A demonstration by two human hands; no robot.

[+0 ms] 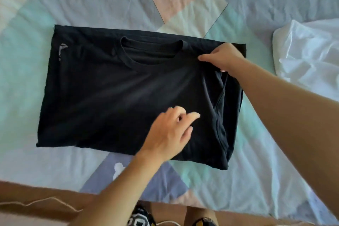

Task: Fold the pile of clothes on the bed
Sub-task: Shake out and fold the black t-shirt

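Near the middle of the bed (pixel 256 152), toward its front edge, lies a black shirt (pixel 110 93), sides already folded inward. The right hand (pixel 224 58) pinches the folded flap by the collar, probably to straighten it; the left hand (pixel 168 132) hovers with loosely curled fingers, holding nothing, seemingly ready to smooth the cloth.

Bedsheet (pixel 91 2) open leftward — white garment (pixel 308 51) crowds right.

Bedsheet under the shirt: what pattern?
Bedsheet: pastel patchwork of mint, lavender-blue, pink, cream; head view.
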